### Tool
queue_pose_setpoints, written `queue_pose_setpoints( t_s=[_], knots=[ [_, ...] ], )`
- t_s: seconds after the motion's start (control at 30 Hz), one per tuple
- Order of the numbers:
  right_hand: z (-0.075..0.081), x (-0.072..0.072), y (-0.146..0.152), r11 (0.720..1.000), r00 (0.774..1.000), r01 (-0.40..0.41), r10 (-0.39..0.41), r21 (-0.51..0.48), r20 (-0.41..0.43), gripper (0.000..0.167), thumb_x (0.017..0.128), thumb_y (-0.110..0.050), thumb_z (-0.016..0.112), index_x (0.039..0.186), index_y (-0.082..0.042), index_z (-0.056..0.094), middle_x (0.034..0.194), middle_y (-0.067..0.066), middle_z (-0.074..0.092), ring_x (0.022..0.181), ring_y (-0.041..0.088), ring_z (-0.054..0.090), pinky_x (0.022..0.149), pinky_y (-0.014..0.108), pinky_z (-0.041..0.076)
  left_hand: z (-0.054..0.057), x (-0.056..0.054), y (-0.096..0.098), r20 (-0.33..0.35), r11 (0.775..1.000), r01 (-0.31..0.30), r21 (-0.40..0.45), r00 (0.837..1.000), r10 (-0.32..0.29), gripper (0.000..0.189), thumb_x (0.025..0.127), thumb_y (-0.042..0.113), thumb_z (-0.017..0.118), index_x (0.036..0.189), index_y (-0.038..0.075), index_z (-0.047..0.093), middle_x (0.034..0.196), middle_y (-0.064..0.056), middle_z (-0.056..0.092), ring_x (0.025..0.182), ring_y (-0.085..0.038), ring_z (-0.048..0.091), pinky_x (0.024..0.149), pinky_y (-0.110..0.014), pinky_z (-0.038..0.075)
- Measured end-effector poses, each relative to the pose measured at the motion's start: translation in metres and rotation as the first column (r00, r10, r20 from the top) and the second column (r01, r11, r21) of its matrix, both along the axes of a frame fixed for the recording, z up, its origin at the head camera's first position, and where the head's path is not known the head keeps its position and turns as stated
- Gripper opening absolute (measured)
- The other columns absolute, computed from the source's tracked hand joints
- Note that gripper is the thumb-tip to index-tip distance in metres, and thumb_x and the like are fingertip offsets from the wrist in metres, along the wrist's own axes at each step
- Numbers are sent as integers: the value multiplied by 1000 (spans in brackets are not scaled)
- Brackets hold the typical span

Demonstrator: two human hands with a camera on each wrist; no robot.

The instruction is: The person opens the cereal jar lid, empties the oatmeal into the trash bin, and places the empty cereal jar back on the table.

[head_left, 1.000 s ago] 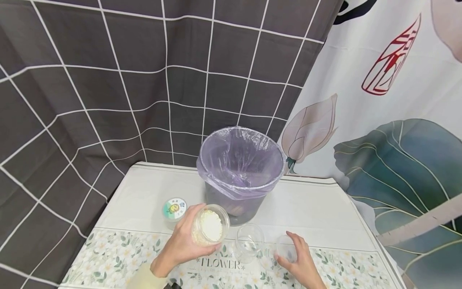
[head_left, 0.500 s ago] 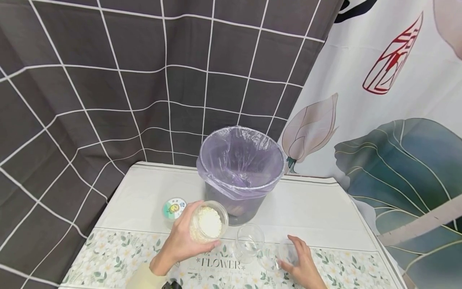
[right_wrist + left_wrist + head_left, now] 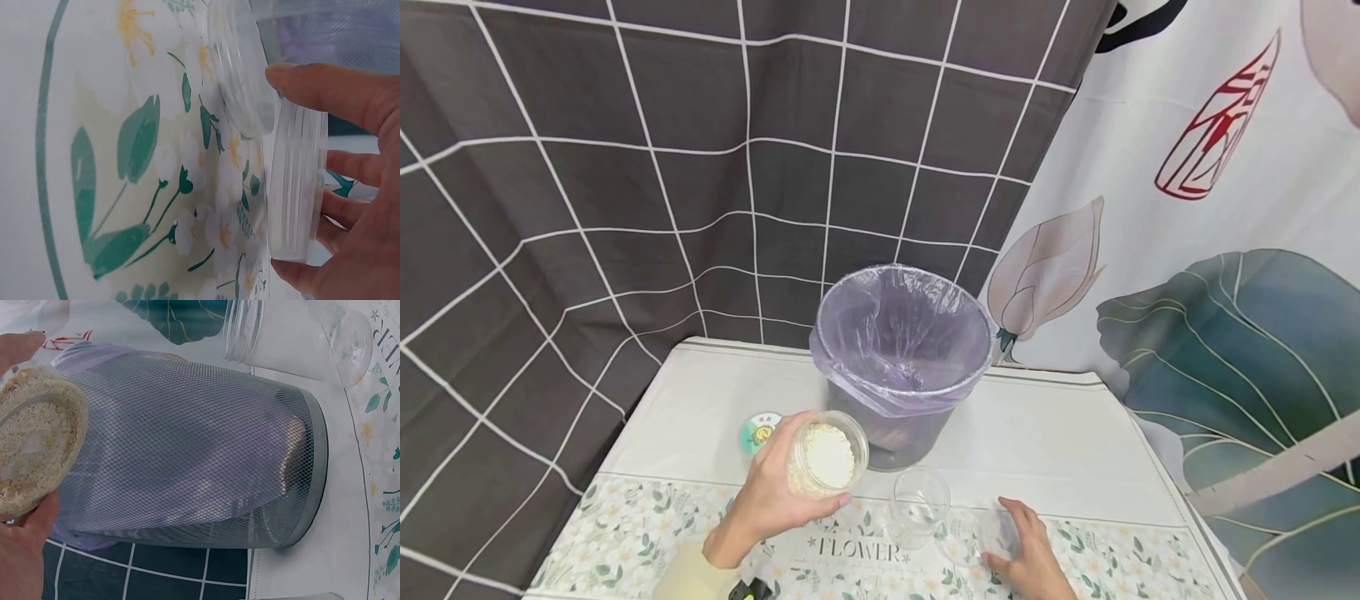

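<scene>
My left hand (image 3: 778, 483) grips a clear plastic jar (image 3: 827, 454) by its side. Pale flakes fill it, and its mouth tips toward the head camera; the left wrist view shows the jar's base (image 3: 37, 437). Low over the table at the right, my right hand (image 3: 1033, 554) spans a clear plastic lid (image 3: 294, 187), thumb and little finger at opposite edges of its rim. A second clear lid (image 3: 240, 62) lies beside it, close to the thumb. Between the hands stands another clear jar (image 3: 919, 504), with no lid on it.
A mesh bin (image 3: 187, 450) lined with a purple bag (image 3: 902, 333) stands behind the jars. At the back left is a container with a green and white round lid (image 3: 760, 432), partly behind my left hand. A floral cloth (image 3: 647, 533) covers the table front.
My left hand has drawn the filled jar slightly left and back toward me. My right hand has lowered the lid to the table beside the other lid, moving slightly right.
</scene>
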State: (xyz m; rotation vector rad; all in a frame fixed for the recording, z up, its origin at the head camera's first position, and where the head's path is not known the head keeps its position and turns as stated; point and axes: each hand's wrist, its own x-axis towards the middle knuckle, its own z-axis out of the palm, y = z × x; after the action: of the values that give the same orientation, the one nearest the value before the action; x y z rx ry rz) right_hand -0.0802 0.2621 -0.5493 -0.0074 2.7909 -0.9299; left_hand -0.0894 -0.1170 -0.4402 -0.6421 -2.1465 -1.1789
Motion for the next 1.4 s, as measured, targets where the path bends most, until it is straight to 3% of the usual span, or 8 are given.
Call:
queue_pose_setpoints(
  t_s=[0.43,0.8,1.0,1.23,1.4],
  knots=[
    [-5,0,4,999,999,-4,3,44,35,91,58,-33,81,134,-6,38,134,25,32,122,48,28,93,66,31,4,-1,-4,9,1000,-10,-8,1000,10,100,47,36,88,130,4,43,120,-5,53,106,-22,54,88,-39,49],
    [-9,1,8,998,999,-43,43,39,-12,87,59,-30,83,131,-5,42,129,23,38,115,42,38,86,58,42,9,-1,-6,43,1000,-5,-8,999,5,98,48,32,88,130,1,42,120,-11,53,106,-28,54,89,-45,48],
    [-8,-1,9,998,999,-39,38,51,9,89,59,-31,82,132,-4,40,131,25,36,118,46,34,89,62,38,9,-1,-8,61,1000,-12,-17,998,13,97,50,34,88,130,2,42,120,-10,53,106,-28,54,88,-46,49],
    [-7,0,11,999,999,-34,33,41,21,89,60,-31,81,133,-3,38,130,27,35,114,45,37,82,58,45,9,-2,-10,58,999,-13,-31,998,14,97,50,35,87,130,2,42,120,-9,52,107,-26,53,87,-45,49],
    [-6,0,11,999,999,-19,17,48,35,90,60,-31,81,133,-3,38,131,28,34,115,45,36,84,58,43,12,-5,-12,51,999,-30,-33,998,32,98,48,33,87,130,3,42,120,-7,53,106,-24,53,89,-42,48]
  ],
)
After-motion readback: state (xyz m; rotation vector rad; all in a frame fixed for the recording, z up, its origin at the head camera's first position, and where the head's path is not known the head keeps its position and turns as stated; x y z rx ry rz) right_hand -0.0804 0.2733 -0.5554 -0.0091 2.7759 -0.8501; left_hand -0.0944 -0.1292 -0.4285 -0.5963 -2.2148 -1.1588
